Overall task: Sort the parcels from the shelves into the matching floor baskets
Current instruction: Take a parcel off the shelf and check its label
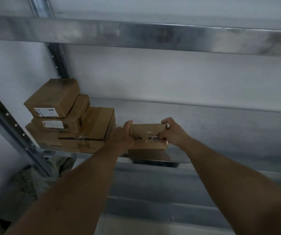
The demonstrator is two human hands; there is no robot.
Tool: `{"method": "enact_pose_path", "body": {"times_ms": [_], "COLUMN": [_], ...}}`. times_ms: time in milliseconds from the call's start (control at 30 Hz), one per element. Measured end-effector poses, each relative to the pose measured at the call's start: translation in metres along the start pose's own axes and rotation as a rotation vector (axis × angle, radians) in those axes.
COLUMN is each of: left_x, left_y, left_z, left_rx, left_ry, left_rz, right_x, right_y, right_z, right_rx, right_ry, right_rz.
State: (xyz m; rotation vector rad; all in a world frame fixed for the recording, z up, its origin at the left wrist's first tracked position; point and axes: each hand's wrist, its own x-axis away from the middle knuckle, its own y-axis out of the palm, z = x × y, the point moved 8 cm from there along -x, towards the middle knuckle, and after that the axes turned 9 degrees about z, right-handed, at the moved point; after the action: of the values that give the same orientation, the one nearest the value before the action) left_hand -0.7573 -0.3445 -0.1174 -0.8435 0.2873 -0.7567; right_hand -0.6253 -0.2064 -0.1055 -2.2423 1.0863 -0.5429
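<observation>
A small cardboard parcel (pixel 148 136) is clasped at both ends by the left hand (pixel 123 137) and right hand (pixel 173 132), fingers closed, at the shelf (pixel 221 133) edge; withdrawal and label reading are called for next.

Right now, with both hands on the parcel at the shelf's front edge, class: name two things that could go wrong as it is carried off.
1. The left hand and right hand grip only the ends of the parcel, which looks to have glossy tape on it; it might slip.
2. The stacked boxes stand right beside the left hand; a sideways pull could knock the labelled top box off the shelf.
</observation>
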Motion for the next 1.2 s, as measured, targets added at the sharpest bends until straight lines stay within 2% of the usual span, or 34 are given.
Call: {"method": "enact_pose_path", "body": {"times_ms": [67,133,267,333,433,500,600,767,867,967,1067,1200], "left_x": [0.005,0.008,0.001,-0.003,-0.007,-0.007,-0.001,0.023,0.038,0.051,0.076,0.116], "left_y": [-0.002,-0.001,0.006,0.011,0.020,0.022,0.020,0.034,0.046,0.061,0.091,0.144], "left_z": [0.009,0.016,0.014,0.010,0.012,0.015,0.022,0.032,0.047,0.077,0.122,0.186], "left_rx": [0.123,0.237,0.199,0.243,0.324,0.276,0.232,0.303,0.304,0.300,0.383,0.398], "left_ry": [0.018,-0.011,-0.027,-0.042,-0.013,0.007,0.053,-0.024,-0.002,0.085,0.186,0.241], "left_rz": [0.020,0.040,0.131,0.126,0.013,-0.036,-0.005,-0.035,-0.012,0.022,-0.059,-0.157], "right_x": [0.006,0.012,0.029,0.033,0.039,0.042,0.049,0.062,0.075,0.093,0.117,0.161], "right_y": [-0.008,-0.017,-0.027,-0.025,-0.024,-0.023,-0.024,-0.037,-0.058,-0.095,-0.141,-0.207], "right_z": [0.003,0.005,0.022,0.034,0.038,0.038,0.041,0.064,0.076,0.092,0.118,0.176], "right_rx": [-0.085,-0.066,-0.029,-0.085,-0.159,-0.173,-0.178,-0.260,-0.326,-0.234,-0.093,-0.085], "right_ry": [0.054,0.071,0.129,0.168,0.185,0.188,0.208,0.234,0.211,0.126,0.036,0.045], "right_rz": [0.064,0.174,0.340,0.311,0.236,0.197,0.155,0.173,0.237,0.342,0.426,0.510]}}
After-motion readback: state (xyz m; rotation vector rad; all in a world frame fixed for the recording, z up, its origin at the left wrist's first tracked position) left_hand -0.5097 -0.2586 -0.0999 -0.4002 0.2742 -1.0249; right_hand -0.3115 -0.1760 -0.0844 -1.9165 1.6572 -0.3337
